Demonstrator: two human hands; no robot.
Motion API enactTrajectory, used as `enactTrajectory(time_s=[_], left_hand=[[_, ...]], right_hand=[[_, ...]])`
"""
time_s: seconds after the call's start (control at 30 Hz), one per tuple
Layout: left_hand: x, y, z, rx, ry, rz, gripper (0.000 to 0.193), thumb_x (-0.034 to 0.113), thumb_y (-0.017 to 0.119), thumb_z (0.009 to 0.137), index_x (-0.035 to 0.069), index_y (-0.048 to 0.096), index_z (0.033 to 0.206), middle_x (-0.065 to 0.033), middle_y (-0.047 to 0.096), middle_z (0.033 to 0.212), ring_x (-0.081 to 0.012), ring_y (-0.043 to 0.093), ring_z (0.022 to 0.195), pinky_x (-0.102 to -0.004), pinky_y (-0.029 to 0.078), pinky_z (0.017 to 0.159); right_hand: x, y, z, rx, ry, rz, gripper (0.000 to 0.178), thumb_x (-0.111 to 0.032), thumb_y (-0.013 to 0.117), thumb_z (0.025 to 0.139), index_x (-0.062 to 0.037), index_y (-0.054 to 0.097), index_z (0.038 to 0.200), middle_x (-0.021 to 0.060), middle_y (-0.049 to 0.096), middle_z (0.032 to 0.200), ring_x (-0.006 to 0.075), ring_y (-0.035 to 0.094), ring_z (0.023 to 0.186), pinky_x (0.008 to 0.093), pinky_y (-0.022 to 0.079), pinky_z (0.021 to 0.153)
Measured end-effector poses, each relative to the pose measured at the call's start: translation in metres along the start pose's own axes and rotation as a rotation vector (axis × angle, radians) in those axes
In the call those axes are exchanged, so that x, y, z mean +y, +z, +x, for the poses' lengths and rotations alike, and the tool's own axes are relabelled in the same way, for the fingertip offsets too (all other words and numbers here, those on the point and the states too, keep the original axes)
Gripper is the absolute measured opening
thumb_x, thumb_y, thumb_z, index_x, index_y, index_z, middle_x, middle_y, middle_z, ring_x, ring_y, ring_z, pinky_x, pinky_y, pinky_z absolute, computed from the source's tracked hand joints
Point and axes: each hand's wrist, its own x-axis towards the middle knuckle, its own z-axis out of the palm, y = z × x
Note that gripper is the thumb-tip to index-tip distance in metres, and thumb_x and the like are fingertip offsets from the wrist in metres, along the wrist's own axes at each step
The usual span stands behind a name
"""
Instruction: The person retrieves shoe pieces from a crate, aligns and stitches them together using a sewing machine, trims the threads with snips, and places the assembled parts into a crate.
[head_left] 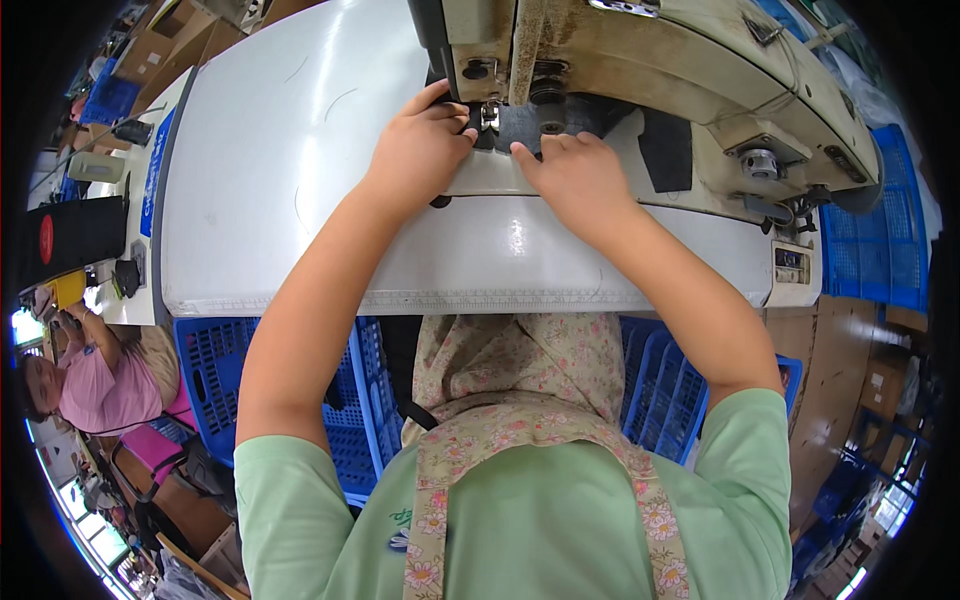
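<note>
A cream sewing machine (pixel 640 55) reaches over the white table, its presser foot (pixel 489 115) lowered near a dark grey cloth piece (pixel 518 122). My left hand (pixel 422 145) lies just left of the foot, fingers bent at the dark cloth's edge and thumb beside the foot. On the other side, my right hand (pixel 580 180) has its thumb and curled fingers on the near edge of the cloth. The fingertips partly hide the cloth's edges. A second dark cloth piece (pixel 665 152) rests on the machine bed to the right.
A ruler strip (pixel 480 301) runs along the table's near edge. Blue plastic crates (pixel 215 365) stand below, with another blue crate (pixel 877 225) at the right. A co-worker (pixel 115 375) in pink sits at the far left, near another table bearing a black item (pixel 75 240).
</note>
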Motion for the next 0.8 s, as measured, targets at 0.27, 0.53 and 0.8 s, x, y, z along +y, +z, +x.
enactTrajectory(time_s=[0.27,0.53,0.8], left_hand=[[-0.009,0.006,0.009,-0.053,-0.053,0.145,0.025,0.020,0.053,0.093,0.015,0.074,0.081,0.0046,0.071,0.090,-0.0086,0.064,0.097,-0.0283,0.038,0.109],[-0.013,0.010,0.014,-0.064,-0.143,0.104,0.025,0.023,0.056,0.092,0.015,0.076,0.080,0.0056,0.070,0.090,-0.0154,0.058,0.110,-0.0275,0.046,0.098],[-0.009,0.010,0.014,-0.010,-0.195,0.048,0.026,0.023,0.057,0.092,0.013,0.076,0.078,0.0038,0.070,0.086,-0.0164,0.060,0.105,-0.0279,0.047,0.093]], right_hand=[[-0.004,0.005,0.012,0.173,0.024,0.015,0.011,-0.014,0.060,0.086,-0.0070,0.068,0.085,0.0048,0.060,0.068,0.0206,0.061,0.068,0.0339,0.047,0.063],[-0.002,0.012,0.017,0.173,0.080,0.035,0.010,-0.015,0.062,0.081,-0.0070,0.068,0.081,0.0058,0.061,0.070,0.0212,0.063,0.070,0.0335,0.049,0.063],[-0.002,0.025,0.017,0.188,0.126,-0.008,0.032,-0.012,0.061,0.080,-0.0133,0.069,0.111,0.0020,0.061,0.065,0.0187,0.061,0.065,0.0320,0.046,0.057]])
